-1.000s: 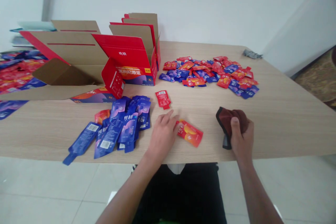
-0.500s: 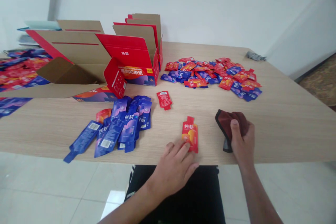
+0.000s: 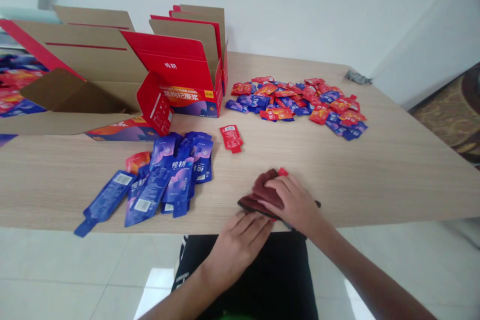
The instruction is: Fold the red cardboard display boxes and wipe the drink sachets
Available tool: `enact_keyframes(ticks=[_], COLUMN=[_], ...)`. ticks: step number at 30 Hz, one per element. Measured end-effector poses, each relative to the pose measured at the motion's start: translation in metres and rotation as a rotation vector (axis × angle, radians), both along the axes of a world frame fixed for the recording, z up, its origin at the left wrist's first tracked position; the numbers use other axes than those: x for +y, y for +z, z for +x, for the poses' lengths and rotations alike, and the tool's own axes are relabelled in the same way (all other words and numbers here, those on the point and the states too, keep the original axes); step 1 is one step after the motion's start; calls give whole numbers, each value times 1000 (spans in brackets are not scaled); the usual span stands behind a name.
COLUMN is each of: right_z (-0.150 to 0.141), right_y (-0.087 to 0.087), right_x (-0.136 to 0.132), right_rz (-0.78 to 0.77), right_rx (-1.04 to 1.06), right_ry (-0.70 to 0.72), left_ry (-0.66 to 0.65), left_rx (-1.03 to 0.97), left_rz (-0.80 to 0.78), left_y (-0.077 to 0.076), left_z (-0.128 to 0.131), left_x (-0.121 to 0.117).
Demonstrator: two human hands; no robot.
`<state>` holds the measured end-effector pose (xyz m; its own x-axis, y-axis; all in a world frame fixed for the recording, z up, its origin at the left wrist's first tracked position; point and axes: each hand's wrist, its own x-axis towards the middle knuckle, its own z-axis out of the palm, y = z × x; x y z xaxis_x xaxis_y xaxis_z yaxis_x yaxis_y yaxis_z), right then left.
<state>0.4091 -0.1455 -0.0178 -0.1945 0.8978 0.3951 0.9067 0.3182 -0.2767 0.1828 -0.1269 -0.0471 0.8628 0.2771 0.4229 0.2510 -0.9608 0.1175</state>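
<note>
My right hand (image 3: 296, 206) is closed on a brown cloth with dark edging (image 3: 258, 200) and presses it over a red pouch (image 3: 282, 172). Only the far tip and a sliver of the near end of that pouch show. My left hand (image 3: 240, 245) lies at the table's front edge, fingers laid out flat at the near end of the pouch, close to the cloth. Its thumb is hidden. Farther up the table is another red pouch (image 3: 231, 138), barcode side up. A heap of blue pouches (image 3: 176, 180) sits to the left, with an orange-red one (image 3: 137, 162) among them.
Open red cardboard boxes (image 3: 176, 55) stand at the back left, one tipped on its side (image 3: 123, 127). A scattered pile of red and blue pouches (image 3: 296, 100) lies toward the back. More pouches (image 3: 18, 82) are at far left. A crumpled grey item (image 3: 359, 78) sits at the far corner.
My left hand first turned the red pouch lengthwise toward me and drew back to its near end. My right hand then brought the brown cloth leftward onto the pouch.
</note>
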Motion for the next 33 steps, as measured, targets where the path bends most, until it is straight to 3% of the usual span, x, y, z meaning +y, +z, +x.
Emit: enact_keyframes(ticks=[4, 8, 12, 14, 17, 19, 23, 27, 30, 33], right_z=[36, 69, 55, 30, -1, -4, 31, 76, 93, 97], right_y=[-9, 3, 23, 25, 15, 4, -10, -5, 3, 5], right_x=[28, 50, 35, 17, -2, -2, 24, 46, 38, 13], right_rz=[42, 78, 229, 208, 35, 4, 39, 78, 191, 277], right_rx=[-67, -137, 19, 69, -16, -66, -84, -109, 7, 222], right_ry=[-147, -268, -430, -328, 1, 58, -129, -318, -518, -700], left_ry=[-6, 3, 5, 7, 21, 20, -1, 11, 41, 50], left_rx=[-6, -8, -14, -12, -28, -33, -24, -28, -16, 6], left_rz=[39, 31, 3, -13, -40, -46, -20, -34, -98, -144], left_y=[-2, -4, -2, -2, -3, -4, -4, 4, 15, 26], left_z=[-2, -1, 0, 0, 1, 1, 0, 1, 7, 20], left_x=[1, 1, 0, 0, -1, -1, -1, 1, 4, 6])
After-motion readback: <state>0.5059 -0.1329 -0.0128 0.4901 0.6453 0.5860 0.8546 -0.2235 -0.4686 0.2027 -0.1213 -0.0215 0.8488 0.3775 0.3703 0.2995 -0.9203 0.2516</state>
